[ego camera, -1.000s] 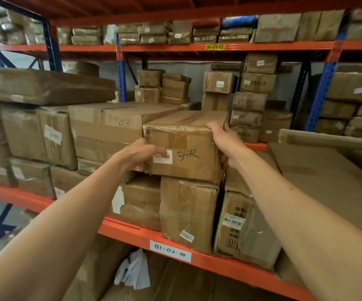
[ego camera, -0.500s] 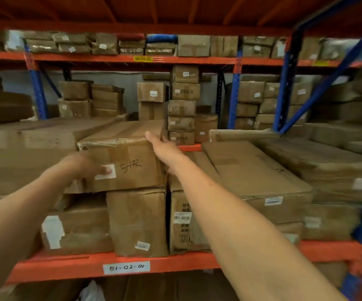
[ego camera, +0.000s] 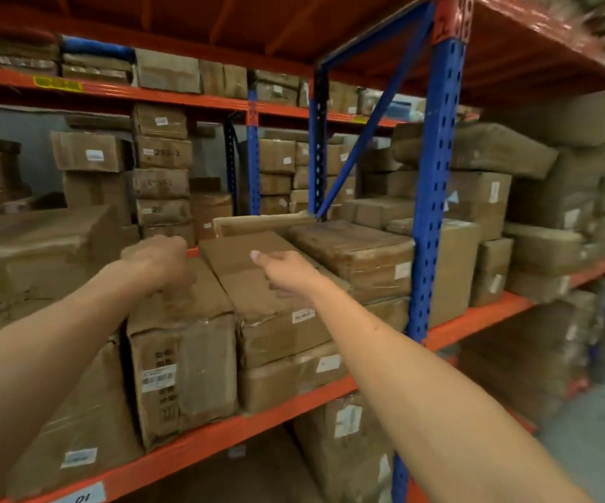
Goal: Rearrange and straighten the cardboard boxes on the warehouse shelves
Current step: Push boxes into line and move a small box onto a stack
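Brown cardboard boxes fill the orange shelf (ego camera: 293, 402). My left hand (ego camera: 159, 261) is curled into a fist with nothing in it, just above the top of an upright box with a barcode label (ego camera: 184, 364). My right hand (ego camera: 286, 272) hovers over a flat box (ego camera: 235, 257); its fingers are curled under, the thumb sticks out, and it holds nothing. A large blurred box (ego camera: 39, 248) lies to the left of my left hand. A taped flat box (ego camera: 359, 248) lies to the right of my right hand.
A blue upright post (ego camera: 435, 212) with a diagonal brace stands right of the flat boxes. More boxes are stacked behind it (ego camera: 475, 205), on the far racks (ego camera: 163, 154) and on the shelf above. Grey floor (ego camera: 598, 430) shows at the lower right.
Both hands have let go of the box marked 54R. The view has swung right, so that box is now at the left, and both hands are curled over the neighbouring boxes.
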Motion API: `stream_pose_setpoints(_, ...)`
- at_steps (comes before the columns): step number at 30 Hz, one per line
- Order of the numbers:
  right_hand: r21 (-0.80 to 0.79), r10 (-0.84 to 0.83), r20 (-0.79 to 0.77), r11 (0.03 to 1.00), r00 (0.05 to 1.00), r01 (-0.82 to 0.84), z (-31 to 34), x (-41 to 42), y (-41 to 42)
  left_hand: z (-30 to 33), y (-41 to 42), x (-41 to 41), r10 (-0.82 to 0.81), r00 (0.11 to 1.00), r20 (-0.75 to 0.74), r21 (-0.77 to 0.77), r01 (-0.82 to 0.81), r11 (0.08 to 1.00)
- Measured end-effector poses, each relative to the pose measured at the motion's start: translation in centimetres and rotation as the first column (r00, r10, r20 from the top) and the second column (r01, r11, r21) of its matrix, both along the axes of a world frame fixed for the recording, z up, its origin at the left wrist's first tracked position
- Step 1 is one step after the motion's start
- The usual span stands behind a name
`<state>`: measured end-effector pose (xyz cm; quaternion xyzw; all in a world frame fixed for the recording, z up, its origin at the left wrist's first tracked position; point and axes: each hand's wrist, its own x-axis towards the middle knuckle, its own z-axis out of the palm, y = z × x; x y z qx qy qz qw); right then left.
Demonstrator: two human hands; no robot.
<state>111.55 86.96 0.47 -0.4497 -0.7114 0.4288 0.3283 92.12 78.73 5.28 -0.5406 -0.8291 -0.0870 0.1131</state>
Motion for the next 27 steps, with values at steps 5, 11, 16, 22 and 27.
stream_pose_setpoints(5,-0.001,-0.202,0.056,0.979,0.978,0.202,-2.2,9.9,3.8,-2.2,5.0,7.7,-0.176,0.984,-0.013,-0.130,0.173,0.976)
stream_pose_setpoints(11,-0.155,-0.179,0.117,0.968,0.977,0.195,-6.4,16.6,7.8,-5.5,10.2,14.0,-0.201,0.976,0.078,-0.463,0.215,0.860)
stream_pose_setpoints(16,-0.192,-0.057,0.085,0.979,0.995,0.073,-8.5,18.0,12.0,-6.6,11.8,14.1,-0.216,0.975,-0.049,-0.577,0.149,0.803)
stream_pose_setpoints(22,-0.140,0.008,-0.082,0.990,0.997,-0.020,-11.8,15.5,13.9,-7.1,11.8,13.1,-0.164,0.985,0.049,-0.512,0.166,0.842)
stream_pose_setpoints(27,-0.239,-0.074,-0.261,0.971,0.962,0.009,-13.8,15.2,13.3,-9.8,8.6,12.1,-0.135,0.986,-0.097,-0.215,0.111,0.970)
